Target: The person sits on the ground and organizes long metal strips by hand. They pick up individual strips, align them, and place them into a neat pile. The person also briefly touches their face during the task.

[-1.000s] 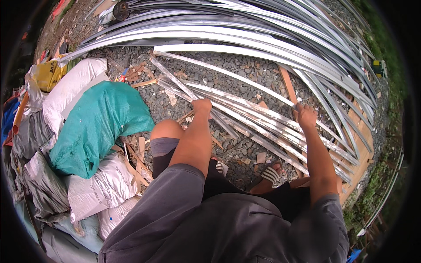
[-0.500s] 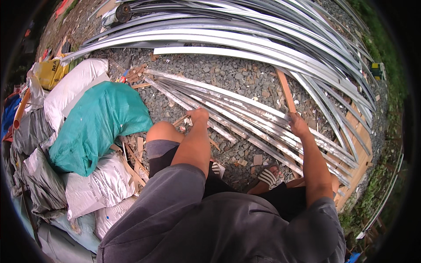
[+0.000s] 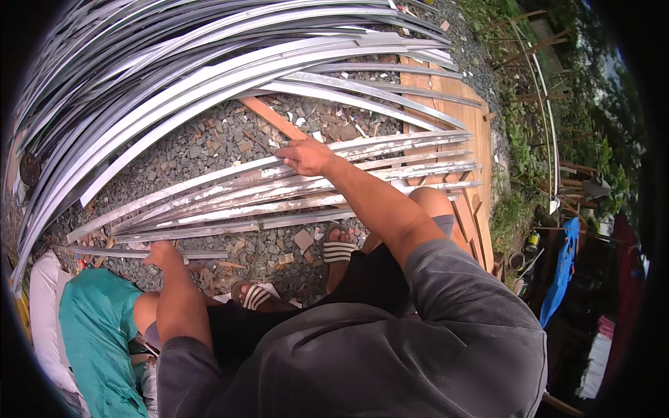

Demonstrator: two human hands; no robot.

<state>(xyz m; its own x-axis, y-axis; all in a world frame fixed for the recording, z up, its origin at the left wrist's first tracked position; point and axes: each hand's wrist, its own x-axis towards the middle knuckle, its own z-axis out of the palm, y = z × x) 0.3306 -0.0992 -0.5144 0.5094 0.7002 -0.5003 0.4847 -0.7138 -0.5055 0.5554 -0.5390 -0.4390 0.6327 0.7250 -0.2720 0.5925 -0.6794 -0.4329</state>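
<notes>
Your right hand (image 3: 306, 157) lay flat, fingers spread, on the bundle of grey metal strips (image 3: 279, 195) across the frame's middle; your left hand (image 3: 162, 253) gripped its lower-left end. Those thin edges could have cut a sliding palm, or sandalled feet (image 3: 334, 252).

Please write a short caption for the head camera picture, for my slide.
Both hands, left and right, rest on a bundle of long grey metal strips over gravel.
</notes>
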